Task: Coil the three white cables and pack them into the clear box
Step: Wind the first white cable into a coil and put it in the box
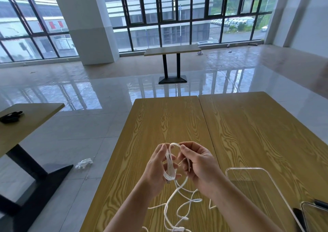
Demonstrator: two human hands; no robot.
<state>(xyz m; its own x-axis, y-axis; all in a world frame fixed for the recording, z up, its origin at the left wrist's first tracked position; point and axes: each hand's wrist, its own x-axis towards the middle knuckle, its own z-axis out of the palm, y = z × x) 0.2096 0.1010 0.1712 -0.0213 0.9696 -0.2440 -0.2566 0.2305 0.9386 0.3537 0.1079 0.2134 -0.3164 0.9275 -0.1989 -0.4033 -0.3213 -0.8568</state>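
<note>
A person stands at a wooden table [177, 121], seen from a camera on their head looking down at both bare hands. The left hand [158, 166] is curled around a bundle of white cable loops [169, 164], holding several turns together in the palm. The right hand [198, 164] pinches the top of the newest loop between thumb and fingers, just beside the left hand, with its other fingers curled around the strand feeding in.

From the bottom of the bundle, loose white cable [177, 205] trails down onto the table toward the person, lying in tangled curves. More than one cable seems to lie there, though how many cannot be told. A small plug shows near the lower edge of the view.

To the right, near the hands but apart from them, a clear box [262, 184] sits on the table with nothing visible inside it. A second clear piece [316, 215], perhaps its lid, lies at the lower right corner beside a dark object.

The step in hand looks like the coiling of the first cable, partly wound. The task appears to be in its early part. The next move likely calls for the right hand to draw up more slack and lay another turn over the left hand's bundle, without snagging the neighbouring cables.
</note>
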